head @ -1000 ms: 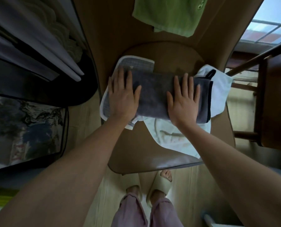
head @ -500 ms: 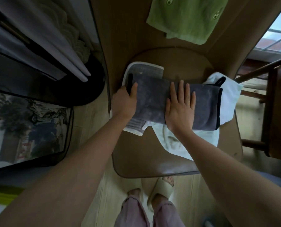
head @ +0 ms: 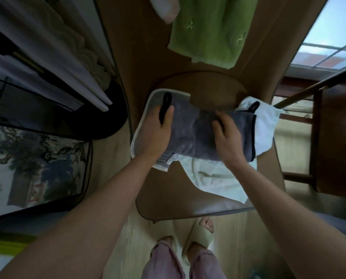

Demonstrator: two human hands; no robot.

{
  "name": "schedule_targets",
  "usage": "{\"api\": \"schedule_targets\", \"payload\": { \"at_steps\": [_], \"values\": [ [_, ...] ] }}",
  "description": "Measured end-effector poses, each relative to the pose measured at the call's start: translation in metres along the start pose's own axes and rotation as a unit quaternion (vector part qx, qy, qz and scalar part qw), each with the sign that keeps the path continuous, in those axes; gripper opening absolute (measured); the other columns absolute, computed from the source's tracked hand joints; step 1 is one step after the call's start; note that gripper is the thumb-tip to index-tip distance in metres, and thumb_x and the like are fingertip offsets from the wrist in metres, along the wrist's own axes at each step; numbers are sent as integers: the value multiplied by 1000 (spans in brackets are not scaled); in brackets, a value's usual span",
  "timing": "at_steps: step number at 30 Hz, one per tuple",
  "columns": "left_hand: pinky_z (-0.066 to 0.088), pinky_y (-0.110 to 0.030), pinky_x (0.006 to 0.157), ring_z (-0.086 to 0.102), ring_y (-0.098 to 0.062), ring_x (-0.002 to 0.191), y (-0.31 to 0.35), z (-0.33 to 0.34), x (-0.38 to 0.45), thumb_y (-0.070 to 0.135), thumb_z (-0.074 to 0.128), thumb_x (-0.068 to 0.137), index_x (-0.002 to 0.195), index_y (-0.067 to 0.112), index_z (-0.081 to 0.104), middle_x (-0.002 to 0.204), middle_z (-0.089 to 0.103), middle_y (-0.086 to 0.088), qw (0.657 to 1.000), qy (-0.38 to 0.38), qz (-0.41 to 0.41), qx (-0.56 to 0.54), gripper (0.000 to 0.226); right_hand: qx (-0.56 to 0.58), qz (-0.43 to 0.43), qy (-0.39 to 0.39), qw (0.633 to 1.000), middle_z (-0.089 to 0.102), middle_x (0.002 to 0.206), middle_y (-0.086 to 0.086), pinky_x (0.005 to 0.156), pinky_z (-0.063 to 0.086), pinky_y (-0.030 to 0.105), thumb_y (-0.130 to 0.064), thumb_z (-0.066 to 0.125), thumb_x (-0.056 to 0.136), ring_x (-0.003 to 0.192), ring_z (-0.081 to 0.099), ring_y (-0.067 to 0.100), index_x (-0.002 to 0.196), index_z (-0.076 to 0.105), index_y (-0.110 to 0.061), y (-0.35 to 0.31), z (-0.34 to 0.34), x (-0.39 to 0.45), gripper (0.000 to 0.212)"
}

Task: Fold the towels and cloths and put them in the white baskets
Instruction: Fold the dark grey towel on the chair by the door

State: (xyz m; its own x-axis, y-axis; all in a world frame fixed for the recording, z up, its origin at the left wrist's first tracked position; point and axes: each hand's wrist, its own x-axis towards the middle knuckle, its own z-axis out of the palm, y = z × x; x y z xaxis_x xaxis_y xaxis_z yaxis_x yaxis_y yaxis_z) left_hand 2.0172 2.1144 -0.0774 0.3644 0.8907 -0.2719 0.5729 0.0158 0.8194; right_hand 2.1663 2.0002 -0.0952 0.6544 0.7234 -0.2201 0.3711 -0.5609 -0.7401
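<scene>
Gripping the grey towel (head: pixel 192 135) on the chair (head: pixel 168 198), our left hand (head: pixel 155 130) pinches its black loop (head: pixel 165 109); right hand (head: pixel 227 137) fingers curl into the cloth. White towels (head: pixel 214 178) lie beneath, a green one (head: pixel 208 31) beyond.

In front of me stands a brown chair (head: pixel 168 198) with a rounded seat, and on that seat lie my cloths. A grey-checked cloth with a white border (head: pixel 142 135) is spread flat at the left, hanging a little over the seat's edge. A white towel (head: pixel 218 178) lies rumpled at the right and toward me. The folded grey towel (head: pixel 192 137) sits across both. A green towel (head: pixel 208 31) hangs over the chair's back. The chair stands on a pale wooden floor (head: pixel 123 234).
</scene>
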Motion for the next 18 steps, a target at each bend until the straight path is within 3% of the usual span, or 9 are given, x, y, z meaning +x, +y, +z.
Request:
{"api": "schedule_targets", "payload": {
  "at_steps": [2,3,5,6,8,10,14,18],
  "values": [
    [42,-21,76,55,-4,85,23,7,-7,45,40,101,114,18,56,96,59,7,1000,-18,4,-9,34,170,129,64,975,66,119,1,100,44,27,-22,43,102,114,59,16,119,64,-14,-5,-31,-4,28],
    [38,-18,67,54,-2,77,34,12,-11,40,43,101,108,16,56,88,58,8,999,-31,11,-14,28,261,198,82,941,69,112,2,97,48,28,-21,45,102,108,63,18,113,66,-13,-6,-46,-4,26],
    [36,-19,61,56,-7,76,52,29,-19,36,48,100,101,18,54,81,56,10,998,-64,21,-19,19,380,298,75,872,69,112,7,97,51,32,-24,43,102,104,65,20,115,65,-9,0,-71,-2,30],
    [38,-20,64,56,-9,80,62,39,-23,36,50,99,105,19,55,84,56,10,996,-81,24,-18,18,398,320,57,858,67,116,9,97,50,33,-27,40,103,103,64,19,119,63,-7,6,-78,-2,34],
    [44,-24,69,55,-9,84,77,62,-30,33,53,98,114,19,56,91,58,7,994,-102,31,-5,21,424,335,23,841,64,121,12,95,48,32,-32,34,105,101,63,18,121,59,-4,18,-86,-1,41],
    [42,-24,65,54,-8,76,90,87,-37,30,54,98,116,17,56,85,57,7,993,-110,31,6,23,453,341,-7,824,61,127,15,93,47,31,-38,29,106,105,61,20,127,55,-1,31,-91,3,49],
    [36,-10,57,55,-8,79,96,130,-46,28,56,96,121,15,56,82,55,12,992,-109,43,43,28,491,342,-59,799,52,138,18,101,42,31,-46,20,105,127,50,26,137,46,2,48,-100,13,63],
    [48,-16,70,60,-8,86,91,150,-54,26,56,97,126,15,55,91,61,6,988,-139,47,54,32,517,328,-82,786,61,119,12,104,42,32,-47,18,105,120,54,22,133,49,-1,56,-105,16,62]
  ]
}}
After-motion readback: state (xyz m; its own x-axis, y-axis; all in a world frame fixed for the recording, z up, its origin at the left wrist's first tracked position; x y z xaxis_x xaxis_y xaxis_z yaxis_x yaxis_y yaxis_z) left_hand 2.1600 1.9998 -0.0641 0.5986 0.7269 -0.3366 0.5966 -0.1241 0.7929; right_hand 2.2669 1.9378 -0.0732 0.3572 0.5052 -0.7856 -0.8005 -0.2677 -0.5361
